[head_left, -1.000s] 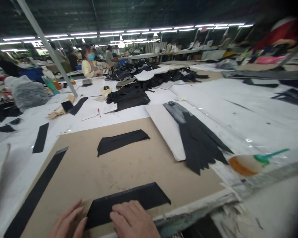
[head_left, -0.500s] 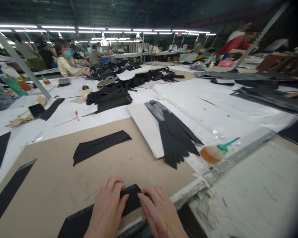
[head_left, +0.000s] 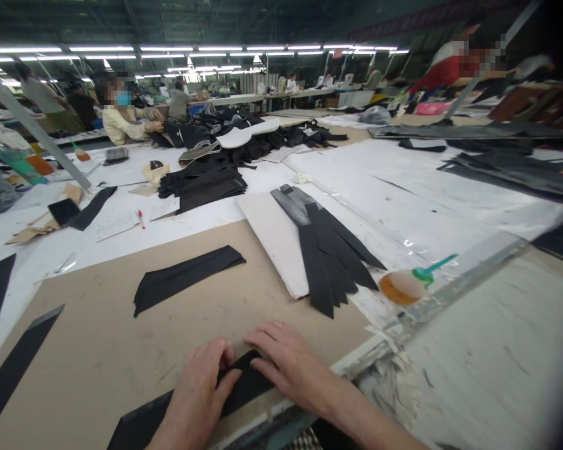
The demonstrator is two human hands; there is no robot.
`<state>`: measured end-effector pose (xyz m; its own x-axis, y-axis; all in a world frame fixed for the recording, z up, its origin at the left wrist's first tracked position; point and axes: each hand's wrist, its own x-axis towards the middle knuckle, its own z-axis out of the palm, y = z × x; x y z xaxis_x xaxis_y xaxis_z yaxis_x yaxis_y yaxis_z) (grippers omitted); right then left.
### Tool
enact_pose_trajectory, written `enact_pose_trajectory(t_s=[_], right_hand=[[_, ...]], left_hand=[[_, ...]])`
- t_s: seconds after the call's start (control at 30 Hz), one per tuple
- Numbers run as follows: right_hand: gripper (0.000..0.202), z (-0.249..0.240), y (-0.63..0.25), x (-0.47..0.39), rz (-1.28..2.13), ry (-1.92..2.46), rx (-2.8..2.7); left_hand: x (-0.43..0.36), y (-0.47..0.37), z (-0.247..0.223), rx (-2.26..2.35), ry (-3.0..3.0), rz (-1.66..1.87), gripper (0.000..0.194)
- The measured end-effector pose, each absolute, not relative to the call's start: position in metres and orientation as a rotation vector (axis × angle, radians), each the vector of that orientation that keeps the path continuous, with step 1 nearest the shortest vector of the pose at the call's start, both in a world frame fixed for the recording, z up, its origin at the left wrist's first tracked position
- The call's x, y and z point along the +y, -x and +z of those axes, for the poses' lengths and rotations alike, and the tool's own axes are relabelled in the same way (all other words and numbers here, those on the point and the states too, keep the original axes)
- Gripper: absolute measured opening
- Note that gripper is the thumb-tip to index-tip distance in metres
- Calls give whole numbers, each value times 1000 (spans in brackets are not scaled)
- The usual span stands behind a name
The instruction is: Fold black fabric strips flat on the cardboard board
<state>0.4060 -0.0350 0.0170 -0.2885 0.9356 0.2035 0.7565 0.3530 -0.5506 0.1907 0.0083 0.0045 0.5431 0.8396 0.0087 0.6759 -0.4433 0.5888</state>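
A long black fabric strip lies along the near edge of a tan board, partly covered by my hands. My left hand is curled over the strip, its thumb on the fabric and its fingertips bent at the far edge. Across the strip's right end reaches my right hand, fingers stretched out and thumb apart, touching the end. Beyond the hands lies another folded black strip. A fan of black strips rests partly on a white panel.
To the right a squeeze bottle with amber liquid and a green nozzle lies near the table edge. More black strips lie at left. A heap of black pieces sits farther back. A person in a mask handles dark fabric across the table.
My right hand has moved left and forward from beside the strip's end to lie over it, fingers straightened. My left hand stays almost in place on the strip.
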Motion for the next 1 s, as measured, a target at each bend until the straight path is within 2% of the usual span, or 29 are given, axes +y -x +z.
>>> enact_pose_trajectory(t_s=[0.17, 0.33, 0.57, 0.7, 0.8, 1.0], right_hand=[[20, 24, -410, -14, 593, 1412, -2309], [2, 24, -415, -9, 561, 1358, -2401], [8, 11, -416, -16, 310, 1262, -2523], [15, 11, -412, -27, 184, 1201, -2613], [24, 11, -411, -35, 105, 1195, -2650], [32, 10, -409, -41, 61, 1217, -2674]], left_hand=[[9, -188, 3, 1162, -2224, 479, 28], [9, -182, 7, 1128, -2306, 439, 10], [5, -168, -1, 1020, -2627, 452, 16], [-3, -160, -4, 878, -2907, 459, 34], [-7, -155, -2, 827, -3064, 315, 47], [-10, -150, -3, 777, -3182, 188, 59]])
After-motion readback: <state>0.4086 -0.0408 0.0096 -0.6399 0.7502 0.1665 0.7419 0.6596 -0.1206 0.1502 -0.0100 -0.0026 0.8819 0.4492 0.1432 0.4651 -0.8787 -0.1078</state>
